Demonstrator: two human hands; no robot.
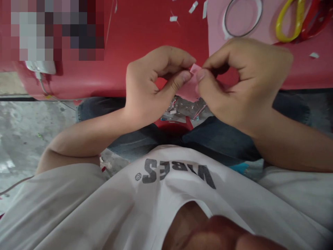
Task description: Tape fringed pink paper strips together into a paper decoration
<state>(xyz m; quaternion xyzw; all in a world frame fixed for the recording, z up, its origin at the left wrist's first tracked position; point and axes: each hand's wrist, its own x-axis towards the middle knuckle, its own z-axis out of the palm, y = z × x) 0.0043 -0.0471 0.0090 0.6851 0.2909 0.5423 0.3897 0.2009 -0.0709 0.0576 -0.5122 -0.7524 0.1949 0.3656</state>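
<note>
Both hands meet at the near edge of a red table (145,31), above my lap. My left hand (151,83) is closed in a pinch on the left side of a small pink paper piece (191,86). My right hand (241,80) pinches the same pink paper from the right, thumb and forefinger pressed together. Most of the paper hangs below the fingertips and is partly hidden by them.
A pink sheet (215,27) lies on the table at the back right with a tape roll (243,17), yellow-handled scissors (288,21) and red-handled scissors (316,17). White paper scraps (194,7) dot the table. More scraps (182,111) lie on the floor between my knees. A white charger (41,67) sits left.
</note>
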